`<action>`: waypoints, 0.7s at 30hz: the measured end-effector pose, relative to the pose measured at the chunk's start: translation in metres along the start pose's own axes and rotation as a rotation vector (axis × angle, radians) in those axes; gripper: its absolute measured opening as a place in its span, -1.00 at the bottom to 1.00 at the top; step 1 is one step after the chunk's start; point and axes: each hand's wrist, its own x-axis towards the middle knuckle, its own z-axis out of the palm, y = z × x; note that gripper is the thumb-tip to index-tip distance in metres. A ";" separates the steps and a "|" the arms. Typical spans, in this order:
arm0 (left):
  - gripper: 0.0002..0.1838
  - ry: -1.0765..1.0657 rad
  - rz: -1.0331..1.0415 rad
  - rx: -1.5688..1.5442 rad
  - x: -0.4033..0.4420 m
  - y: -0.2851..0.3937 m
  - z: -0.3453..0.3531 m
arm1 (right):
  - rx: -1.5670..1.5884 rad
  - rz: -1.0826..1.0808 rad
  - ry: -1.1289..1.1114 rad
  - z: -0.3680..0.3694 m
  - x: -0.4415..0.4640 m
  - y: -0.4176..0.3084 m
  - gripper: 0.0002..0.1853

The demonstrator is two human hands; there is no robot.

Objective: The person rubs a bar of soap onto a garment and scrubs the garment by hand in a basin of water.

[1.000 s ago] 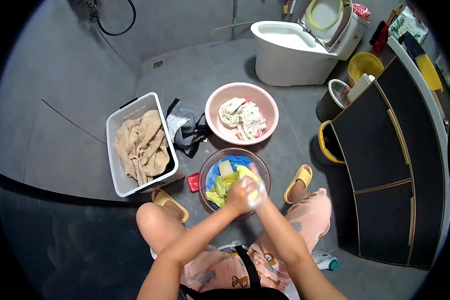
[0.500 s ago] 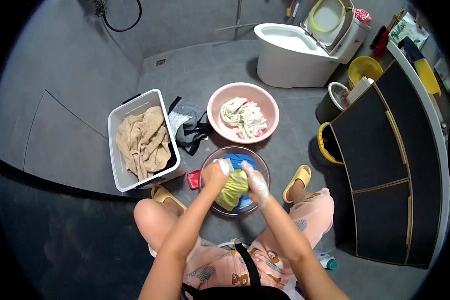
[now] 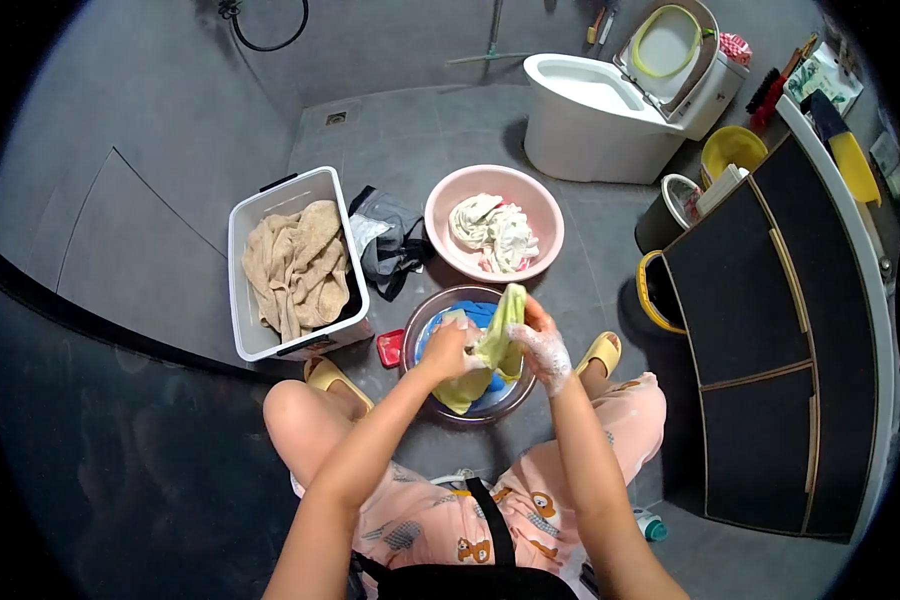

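Note:
A yellow-green piece of clothing (image 3: 502, 330) is stretched between my two hands over a dark brown basin (image 3: 511, 406). My left hand (image 3: 448, 352) is closed on its left part, low over the basin. Gripping the raised right part, my right hand (image 3: 542, 347) has white suds over its back and wrist. Blue fabric (image 3: 478, 312) lies in the basin below, in what looks like soapy water. A pale patch shows by my left fingers; I cannot tell what it is.
Beyond stands a pink basin (image 3: 436, 242) of white and red laundry. To the left are a white bin (image 3: 238, 300) with a beige towel (image 3: 295, 262), a grey-black garment (image 3: 388, 240) and a red dish (image 3: 390, 348). A dark cabinet (image 3: 745, 330) borders the right; a toilet (image 3: 595, 120) is behind.
My right hand has moved up and right, lifting part of the yellow-green clothing into a raised fold. My left hand has shifted slightly right. The whole view has shifted a little.

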 end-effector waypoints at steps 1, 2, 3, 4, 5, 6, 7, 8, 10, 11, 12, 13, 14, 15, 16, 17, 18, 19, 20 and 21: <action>-0.61 0.020 0.017 -0.050 0.002 -0.006 0.000 | 0.008 -0.025 0.060 -0.002 0.000 0.008 -0.25; -0.64 0.024 -0.055 -0.234 0.004 -0.012 0.002 | 0.014 -0.050 0.118 -0.002 0.000 0.012 -0.21; -0.67 0.030 -0.127 -0.418 0.007 -0.018 0.003 | -0.023 -0.065 0.106 -0.004 0.001 0.020 -0.14; -0.70 0.035 -0.199 -0.601 0.009 -0.024 0.006 | -0.115 -0.075 0.140 -0.006 0.002 0.030 -0.08; -0.89 0.088 -0.274 -0.867 0.010 -0.030 0.008 | -0.338 -0.067 0.126 -0.007 0.001 0.034 -0.04; -0.83 0.139 -0.400 -1.206 0.014 -0.022 -0.001 | -0.558 -0.058 0.111 -0.008 -0.001 0.038 0.01; -0.80 0.212 -0.426 -1.353 0.018 -0.014 -0.010 | -0.773 0.030 0.112 -0.022 0.001 0.061 0.07; -0.76 0.288 -0.452 -1.500 0.022 -0.007 -0.019 | -0.980 0.090 0.068 -0.012 -0.004 0.057 -0.09; -0.78 0.370 -0.494 -1.484 0.025 -0.004 -0.028 | -1.049 0.021 -0.083 -0.028 -0.001 0.093 -0.28; -0.81 0.432 -0.491 -1.414 0.026 -0.006 -0.028 | -1.259 0.135 -0.110 -0.021 0.001 0.083 -0.45; -0.85 0.497 -0.488 -1.344 0.027 -0.010 -0.027 | -1.083 0.183 -0.093 -0.022 0.003 0.077 -0.48; -0.91 0.552 -0.471 -1.290 0.027 -0.017 -0.029 | -0.908 0.234 -0.076 -0.027 0.003 0.069 -0.50; -0.92 0.544 -0.439 -1.252 0.026 -0.023 -0.036 | -0.730 0.283 -0.054 -0.034 0.002 0.061 -0.52; -0.91 0.605 -0.419 -0.956 0.026 -0.030 -0.038 | -0.504 0.454 -0.023 -0.041 0.002 0.049 -0.58; -0.91 0.654 -0.390 -0.661 0.027 -0.036 -0.038 | -0.364 0.449 0.031 -0.059 0.006 0.058 -0.67; -0.90 0.655 -0.401 -0.555 0.028 -0.039 -0.032 | -0.100 0.365 0.050 -0.062 0.007 0.064 -0.69; -0.89 0.655 -0.412 -0.448 0.027 -0.044 -0.022 | 0.164 0.278 0.067 -0.055 0.009 0.062 -0.72; -0.83 0.628 -0.402 -0.490 0.023 -0.049 -0.006 | 0.431 0.280 0.171 -0.045 0.009 0.063 -0.73; -0.68 0.644 -0.358 -0.364 0.024 -0.037 0.002 | 0.696 0.277 0.274 -0.022 0.009 0.053 -0.73; -0.55 0.604 -0.312 -0.353 0.023 -0.023 0.014 | 0.735 0.214 0.295 -0.008 0.010 0.049 -0.70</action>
